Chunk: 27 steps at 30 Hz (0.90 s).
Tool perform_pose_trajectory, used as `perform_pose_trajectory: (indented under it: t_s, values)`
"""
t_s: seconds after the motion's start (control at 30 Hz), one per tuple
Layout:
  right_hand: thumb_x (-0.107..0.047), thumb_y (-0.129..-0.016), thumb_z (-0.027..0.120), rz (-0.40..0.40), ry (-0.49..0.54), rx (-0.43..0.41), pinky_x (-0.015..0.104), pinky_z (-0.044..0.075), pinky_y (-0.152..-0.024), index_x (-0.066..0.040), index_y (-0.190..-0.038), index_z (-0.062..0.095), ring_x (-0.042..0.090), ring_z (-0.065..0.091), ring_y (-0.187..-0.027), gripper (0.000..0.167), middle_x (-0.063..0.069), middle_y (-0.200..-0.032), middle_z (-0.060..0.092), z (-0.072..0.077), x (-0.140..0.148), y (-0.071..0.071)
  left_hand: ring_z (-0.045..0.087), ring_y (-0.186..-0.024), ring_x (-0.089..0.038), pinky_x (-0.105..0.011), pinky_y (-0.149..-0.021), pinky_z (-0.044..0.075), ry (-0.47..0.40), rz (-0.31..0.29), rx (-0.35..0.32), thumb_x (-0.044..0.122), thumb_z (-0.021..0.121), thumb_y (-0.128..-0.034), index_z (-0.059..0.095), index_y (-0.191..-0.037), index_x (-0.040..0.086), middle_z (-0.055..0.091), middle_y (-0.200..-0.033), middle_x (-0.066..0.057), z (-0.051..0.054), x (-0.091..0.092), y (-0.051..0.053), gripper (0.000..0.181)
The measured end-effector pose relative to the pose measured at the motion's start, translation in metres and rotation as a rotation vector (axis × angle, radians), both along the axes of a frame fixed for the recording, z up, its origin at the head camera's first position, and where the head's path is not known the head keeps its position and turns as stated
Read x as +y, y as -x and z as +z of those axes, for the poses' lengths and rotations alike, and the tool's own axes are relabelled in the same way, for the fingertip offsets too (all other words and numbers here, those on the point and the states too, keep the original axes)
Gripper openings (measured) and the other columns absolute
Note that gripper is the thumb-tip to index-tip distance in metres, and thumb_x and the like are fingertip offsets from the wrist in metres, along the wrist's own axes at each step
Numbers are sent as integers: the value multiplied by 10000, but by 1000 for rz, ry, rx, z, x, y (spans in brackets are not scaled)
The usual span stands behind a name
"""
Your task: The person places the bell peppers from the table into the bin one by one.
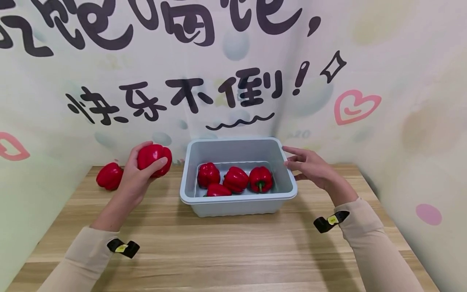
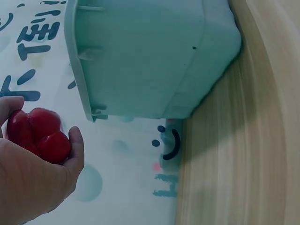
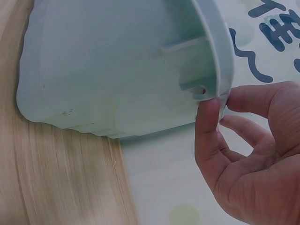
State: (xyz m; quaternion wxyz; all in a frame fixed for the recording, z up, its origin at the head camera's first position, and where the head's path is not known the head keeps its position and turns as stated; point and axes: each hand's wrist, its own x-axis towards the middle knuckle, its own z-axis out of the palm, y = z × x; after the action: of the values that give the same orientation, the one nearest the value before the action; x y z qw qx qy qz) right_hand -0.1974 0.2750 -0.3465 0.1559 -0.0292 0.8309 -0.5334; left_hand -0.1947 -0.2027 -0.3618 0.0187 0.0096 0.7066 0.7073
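Observation:
The left hand [image 1: 136,176] grips a red bell pepper [image 1: 155,160] in the air, left of a grey-blue plastic bin [image 1: 237,207]. In the left wrist view, fingers and thumb curl round the pepper [image 2: 40,136], apart from the bin [image 2: 140,56]. Several red peppers lie inside the bin, one [image 1: 260,179] with its green stem facing the front. At the bin's right side, the right hand [image 1: 310,166] pinches the rim; the right wrist view shows thumb and finger of that hand [image 3: 262,154] on the rim's edge [image 3: 222,56].
Another red pepper [image 1: 110,176] lies on the wooden table [image 1: 219,251] at the back left, behind the left hand. A white cloth [image 1: 153,61] with black lettering and pink hearts hangs behind the table.

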Motion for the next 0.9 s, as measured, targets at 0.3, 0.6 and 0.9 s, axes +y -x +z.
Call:
perform_pose_trajectory:
  t_s: [0.3,0.6,0.9]
  values:
    - [-196,-1061,626,0,-7,4,485,622,-996,-221,-1681,304,320,617,-1234,699,253,-1429,556,1,0,0,330,-1436,-212,-184,-879,606,-8,-49,37,180,740,-983,274,-1595,314,339,-1571,26,17,14,4,781]
    - [-197,-1054,635,4,-15,5,453,636,-965,-215,-1680,308,310,636,-1199,706,253,-1418,562,2,0,0,357,-1421,-196,-223,-904,616,-89,-109,25,169,708,-994,264,-1596,289,368,-1519,61,25,25,9,758]
    - [-174,-1051,632,-4,-23,6,487,627,-989,-188,-1675,318,332,631,-1224,699,265,-1431,565,5,-2,0,337,-1456,-235,-220,-906,613,-43,-119,23,178,718,-988,278,-1586,299,355,-1555,25,36,34,12,752]
